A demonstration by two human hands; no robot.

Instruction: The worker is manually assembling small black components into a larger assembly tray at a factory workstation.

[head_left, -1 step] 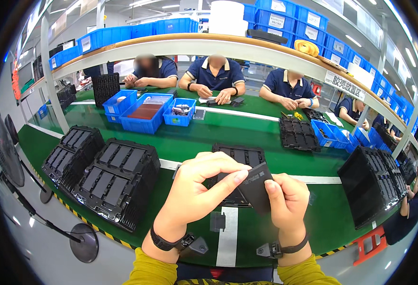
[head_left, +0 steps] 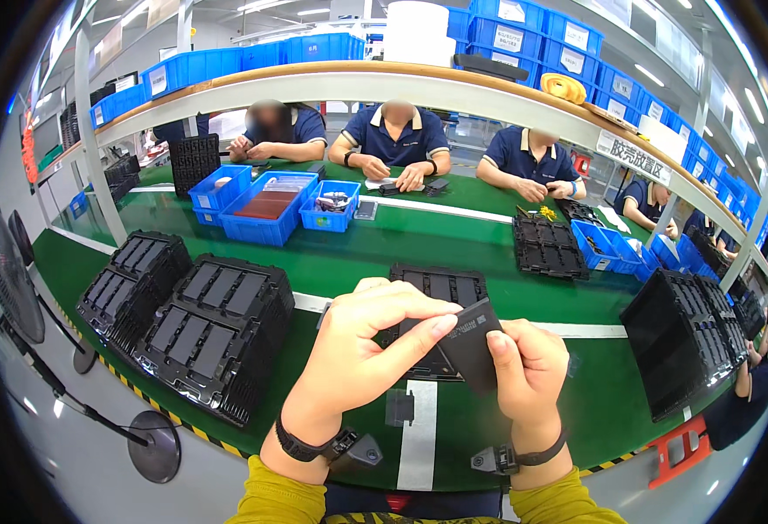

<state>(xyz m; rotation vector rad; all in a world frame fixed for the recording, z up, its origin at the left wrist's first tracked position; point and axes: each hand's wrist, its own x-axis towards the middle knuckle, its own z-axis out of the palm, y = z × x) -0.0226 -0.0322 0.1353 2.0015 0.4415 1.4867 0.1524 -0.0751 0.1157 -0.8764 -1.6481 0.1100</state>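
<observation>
A flat black rectangular piece (head_left: 473, 348) with small pale print and a small square code stands tilted above the green table. My right hand (head_left: 528, 367) is closed on its right edge, thumb on the near face. At the piece's upper left corner, my left hand (head_left: 371, 341) pinches with thumb and forefinger; whether something thin lies between these fingertips is too small to tell. Behind the hands, partly hidden, lies a black tray (head_left: 441, 281) holding similar flat dark pieces. A small dark square (head_left: 400, 408) rests on the table below my hands, beside a white strip.
Stacked black trays (head_left: 218, 327) with flat pieces stand at left, another stack (head_left: 677, 341) at right. Blue bins (head_left: 266, 225) sit farther back, under a long shelf (head_left: 332, 77). Several co-workers sit across the green table (head_left: 358, 240). A fan base (head_left: 154, 447) stands at lower left.
</observation>
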